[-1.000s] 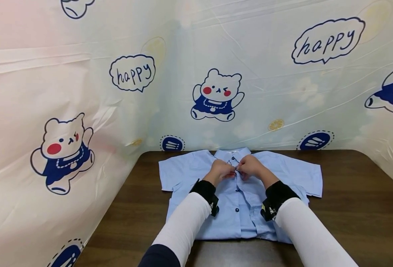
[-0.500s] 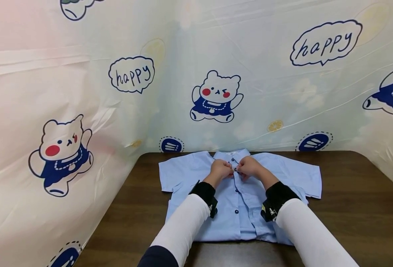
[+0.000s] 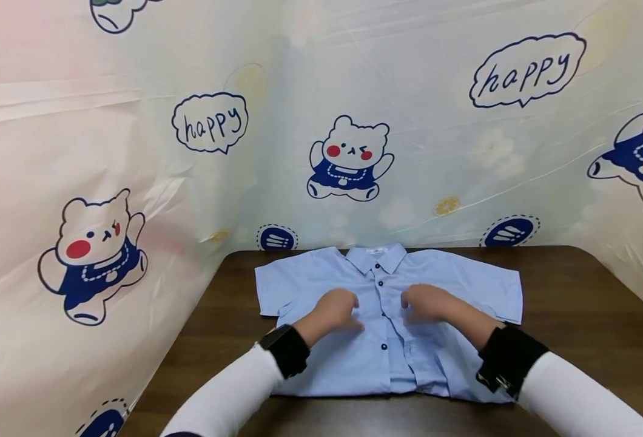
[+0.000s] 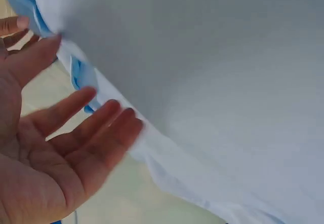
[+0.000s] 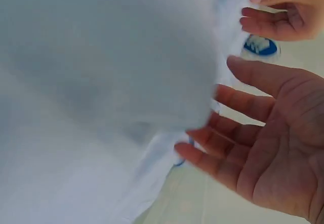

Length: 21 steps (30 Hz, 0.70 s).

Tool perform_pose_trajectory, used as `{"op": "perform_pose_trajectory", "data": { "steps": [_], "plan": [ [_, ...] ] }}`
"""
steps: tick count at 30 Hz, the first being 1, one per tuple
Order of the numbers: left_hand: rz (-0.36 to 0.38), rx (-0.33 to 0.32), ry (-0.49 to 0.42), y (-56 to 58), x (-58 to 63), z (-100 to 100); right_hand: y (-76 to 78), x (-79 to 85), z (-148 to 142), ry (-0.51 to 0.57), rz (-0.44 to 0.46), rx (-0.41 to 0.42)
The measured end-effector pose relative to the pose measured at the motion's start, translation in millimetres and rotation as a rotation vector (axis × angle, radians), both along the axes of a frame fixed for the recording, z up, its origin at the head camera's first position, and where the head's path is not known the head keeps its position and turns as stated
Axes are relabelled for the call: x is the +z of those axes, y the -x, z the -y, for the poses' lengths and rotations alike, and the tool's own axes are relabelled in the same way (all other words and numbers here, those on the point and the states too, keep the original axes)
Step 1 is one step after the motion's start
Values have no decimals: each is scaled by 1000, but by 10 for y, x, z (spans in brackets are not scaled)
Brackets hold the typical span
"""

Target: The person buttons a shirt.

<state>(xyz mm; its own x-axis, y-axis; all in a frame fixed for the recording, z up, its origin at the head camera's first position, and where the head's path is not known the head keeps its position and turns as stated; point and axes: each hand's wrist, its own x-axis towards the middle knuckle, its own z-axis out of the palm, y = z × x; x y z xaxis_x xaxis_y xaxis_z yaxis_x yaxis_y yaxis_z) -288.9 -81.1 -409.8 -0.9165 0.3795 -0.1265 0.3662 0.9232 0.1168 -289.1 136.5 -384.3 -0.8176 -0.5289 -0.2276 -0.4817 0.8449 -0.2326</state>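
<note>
A light blue short-sleeved shirt (image 3: 349,364) lies front up with its collar (image 3: 392,258) at the far side. Dark buttons run down its front, where the top part of the placket lies together and the lower part gapes a little. Over the left half of the chest is my left hand (image 3: 335,309), its fingers loosely bent and holding nothing. My right hand (image 3: 427,303) hovers over the opposite half, likewise without anything in its grasp. Both wrist views show spread, relaxed fingers (image 4: 109,138) close above the cloth, which is blurred there.
The shirt is spread on a dark brown wooden table (image 3: 572,340). Behind and beside the table hangs a pale curtain (image 3: 278,152) printed with cartoon bears. Each forearm wears a white sleeve and a black wrist band (image 3: 286,351).
Both hands pinched the shirt's placket near the second button earlier. They have let go and drawn apart, back toward the body, uncovering the upper buttons.
</note>
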Motion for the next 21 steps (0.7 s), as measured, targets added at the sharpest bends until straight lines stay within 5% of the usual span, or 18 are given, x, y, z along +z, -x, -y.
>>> {"op": "perform_pose_trajectory", "data": {
  "steps": [4, 8, 21],
  "plan": [
    [27, -75, 181, -220, -47, 138, -187, -68, -21, -73, 27, 14],
    [15, -138, 240, -277, -75, 165, -180, -120, -47, -92, 83, -4],
    [67, -137, 210, 45, -110, 141, 227, -274, -154, -108, 103, -28]
  ]
}}
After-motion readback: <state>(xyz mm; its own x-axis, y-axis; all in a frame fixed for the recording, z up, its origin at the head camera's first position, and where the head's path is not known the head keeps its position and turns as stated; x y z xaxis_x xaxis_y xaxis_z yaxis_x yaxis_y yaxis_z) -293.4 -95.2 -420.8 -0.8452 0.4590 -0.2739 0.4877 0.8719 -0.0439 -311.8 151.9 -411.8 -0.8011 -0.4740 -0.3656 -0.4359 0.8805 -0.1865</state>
